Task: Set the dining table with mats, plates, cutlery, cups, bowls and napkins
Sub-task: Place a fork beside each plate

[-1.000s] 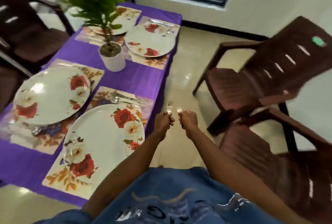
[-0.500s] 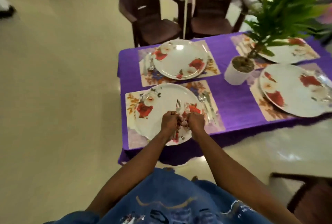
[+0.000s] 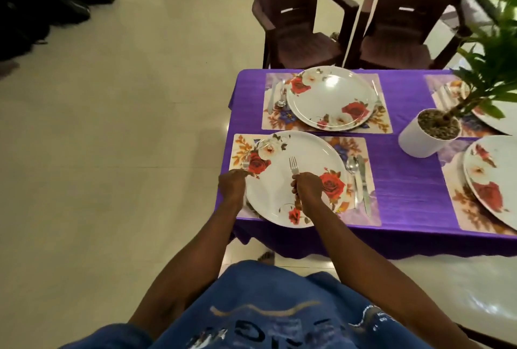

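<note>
Step in hand, as I judge it: laying forks at the near place setting, lower centre of frame.

Left hand (image 3: 232, 184) at the left edge of the near plate (image 3: 282, 197), fingers curled round a fork (image 3: 246, 163) whose tines point away, low over the mat (image 3: 361, 209) strip left of the plate. Whether the fork already touches the mat: cannot tell. Right hand (image 3: 307, 188) grips a second fork (image 3: 293, 165), tines up, held over the middle of the plate.

Spoon (image 3: 353, 172) and knife (image 3: 363, 181) already lie side by side on the mat, right of the plate.

To do it well: lay the left fork flat on the bare mat strip, parallel to the plate edge, tines away, handle not hanging off the table (image 3: 405, 181) edge. The strip is narrow, so keep the fork clear of the plate rim. Keep the right fork lifted off the plate; it likely belongs to another setting.

Surface: purple cloth over the table, floral mats, floral white plates. Far plate (image 3: 331, 98) at upper centre has cutlery on both sides. Potted plant (image 3: 430, 130) at right, two more plates partly cut off at the right edge. No cups, bowls or napkins in view.

Room: pale glossy tile floor, two dark brown plastic chairs (image 3: 296, 13) at the far side, top of frame.
</note>
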Demonstrator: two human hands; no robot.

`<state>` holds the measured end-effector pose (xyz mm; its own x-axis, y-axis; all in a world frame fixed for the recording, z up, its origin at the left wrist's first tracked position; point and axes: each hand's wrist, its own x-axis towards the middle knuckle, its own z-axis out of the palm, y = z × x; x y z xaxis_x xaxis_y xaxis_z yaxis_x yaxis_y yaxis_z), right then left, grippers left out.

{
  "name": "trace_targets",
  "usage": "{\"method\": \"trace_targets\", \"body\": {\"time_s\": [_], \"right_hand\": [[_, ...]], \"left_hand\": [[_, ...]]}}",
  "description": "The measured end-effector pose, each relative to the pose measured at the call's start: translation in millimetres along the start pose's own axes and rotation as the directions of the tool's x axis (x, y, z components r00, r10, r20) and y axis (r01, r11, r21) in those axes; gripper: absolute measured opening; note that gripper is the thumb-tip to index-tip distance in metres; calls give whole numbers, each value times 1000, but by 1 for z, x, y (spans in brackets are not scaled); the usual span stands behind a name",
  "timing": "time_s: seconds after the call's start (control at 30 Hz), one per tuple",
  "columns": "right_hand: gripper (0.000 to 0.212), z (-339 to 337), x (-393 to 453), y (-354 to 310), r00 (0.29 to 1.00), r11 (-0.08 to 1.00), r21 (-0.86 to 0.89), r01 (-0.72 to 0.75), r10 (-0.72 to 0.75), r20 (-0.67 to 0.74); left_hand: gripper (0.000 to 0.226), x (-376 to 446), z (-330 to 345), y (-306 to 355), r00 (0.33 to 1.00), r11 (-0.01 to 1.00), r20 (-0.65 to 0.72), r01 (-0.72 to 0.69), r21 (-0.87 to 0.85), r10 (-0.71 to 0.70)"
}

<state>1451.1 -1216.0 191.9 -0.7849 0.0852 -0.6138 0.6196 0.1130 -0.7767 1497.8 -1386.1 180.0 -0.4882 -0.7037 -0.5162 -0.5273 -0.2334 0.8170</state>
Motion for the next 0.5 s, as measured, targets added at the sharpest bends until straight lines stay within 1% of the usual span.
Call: {"method": "trace_targets", "body": {"time_s": [0.03, 0.13, 0.27, 0.37, 0.5], "right_hand": [[13, 1, 1, -1, 1000, 1000, -16, 8, -8, -5], [15, 5, 4, 0, 999, 998, -61, 28, -29, -13], [18, 6, 6, 5, 999, 996, -85, 37, -37, -1], [18, 8, 7, 9, 1000, 992, -125, 28, -29, -4], [18, 13, 8, 14, 1000, 988, -156, 22, -23, -5]], "left_hand": [[4, 8, -4, -1, 1000, 1000, -19, 10, 7, -10], [20, 29, -14, -4, 998, 991, -9, 57, 117, -56], [23, 42, -22, -13, 997, 961, -6, 70, 269, -71], [21, 45, -24, -16, 999, 949, 5, 29, 315, -32], [23, 48, -28, -20, 1000, 936, 6, -28, 350, 27]]}}
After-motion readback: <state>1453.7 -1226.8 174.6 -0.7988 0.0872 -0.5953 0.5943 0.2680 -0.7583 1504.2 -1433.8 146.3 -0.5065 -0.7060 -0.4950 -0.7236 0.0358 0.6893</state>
